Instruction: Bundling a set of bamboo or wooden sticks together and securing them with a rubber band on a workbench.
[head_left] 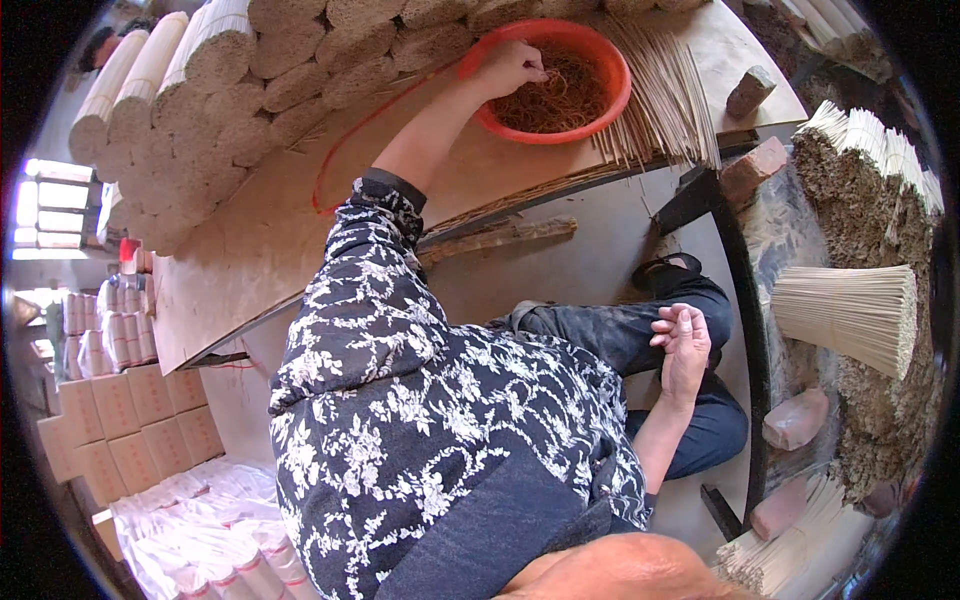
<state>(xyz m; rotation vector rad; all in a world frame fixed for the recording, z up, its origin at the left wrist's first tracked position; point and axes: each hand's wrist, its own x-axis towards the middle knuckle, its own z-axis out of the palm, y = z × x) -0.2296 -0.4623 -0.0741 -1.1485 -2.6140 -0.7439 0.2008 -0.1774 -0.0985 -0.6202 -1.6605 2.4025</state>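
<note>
The left hand (512, 66) reaches across the board (270, 240) into the red bowl (600, 105), fingers curled on the brown strands (555, 95) kept there within reach, while the right hand (685, 345) rests loosely open and empty over the knee.

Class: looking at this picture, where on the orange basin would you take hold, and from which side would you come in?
Grip the orange basin by its rolled rim on the near edge, coming from above. A hand already fills the far left rim, loose sticks crowd the right, and the smooth round wall offers no handle.
</note>
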